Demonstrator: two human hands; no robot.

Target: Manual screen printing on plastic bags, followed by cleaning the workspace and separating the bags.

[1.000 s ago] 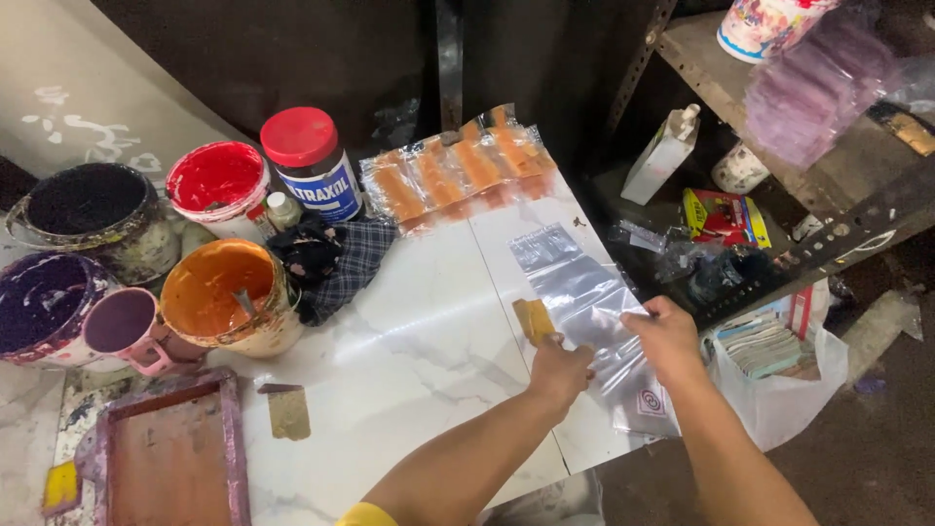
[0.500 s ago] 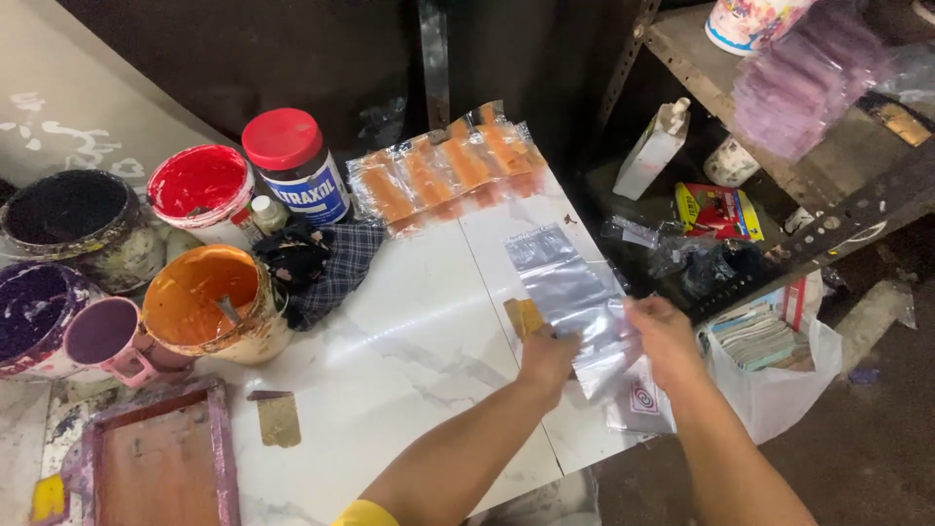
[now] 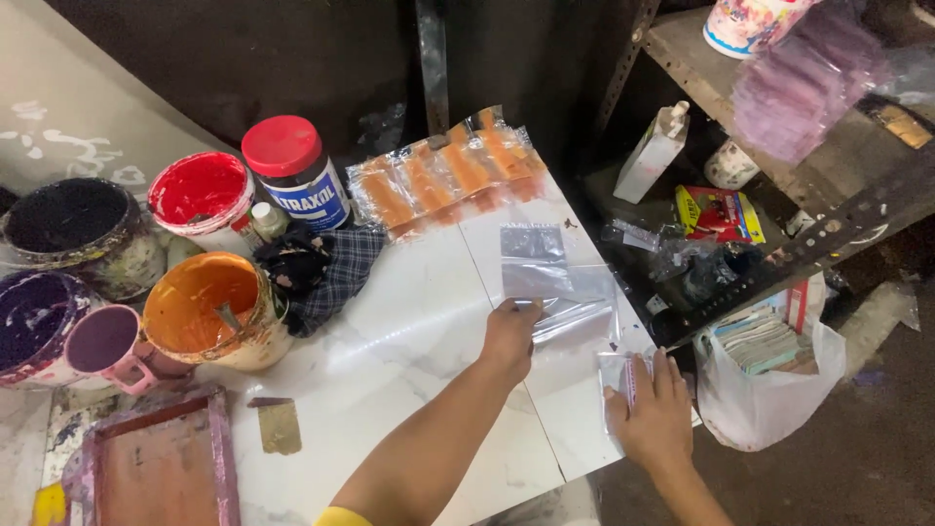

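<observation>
Lying on a white marble table (image 3: 409, 341), clear bags (image 3: 555, 282) sit pinched under left-hand fingers (image 3: 516, 321); right hand (image 3: 653, 409) flat.

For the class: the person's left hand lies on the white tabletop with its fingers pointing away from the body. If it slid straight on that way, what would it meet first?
The left hand already touches the clear plastic bag; beyond that, probably the row of orange-printed packets, though depth is uncertain.

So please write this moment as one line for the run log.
left hand: on clear plastic bag | right hand: on small clear packet at table edge | nearby: orange paint tub
</observation>
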